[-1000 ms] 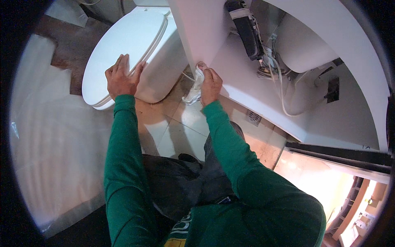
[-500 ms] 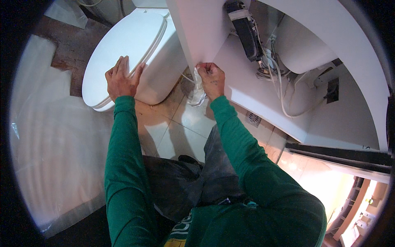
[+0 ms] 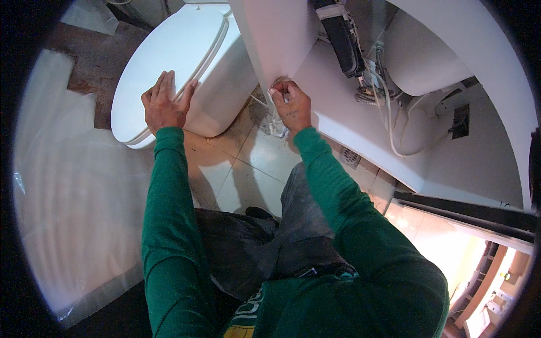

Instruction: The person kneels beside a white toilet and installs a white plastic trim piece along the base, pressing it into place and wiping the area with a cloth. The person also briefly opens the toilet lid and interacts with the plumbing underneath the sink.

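Observation:
My left hand (image 3: 165, 107) lies flat, fingers spread, on the closed lid of a white toilet (image 3: 169, 62). My right hand (image 3: 290, 105) is closed on a strip of clear protective film (image 3: 275, 121) at the lower corner of a white cabinet side panel (image 3: 276, 39); the film hangs down from my fingers toward the floor. Both forearms wear green sleeves. My dark trousers show below.
Inside the open vanity sit a white basin underside (image 3: 417, 50), a black hose (image 3: 344, 39), white pipes and cables (image 3: 389, 112). Beige floor tiles (image 3: 248, 169) carry a floor drain (image 3: 350, 158). A plastic-covered white surface (image 3: 67, 186) fills the left; a dark door frame (image 3: 468, 211) runs at right.
My right hand has moved up the panel's corner edge, drawing the film with it. My left hand has stayed on the toilet lid.

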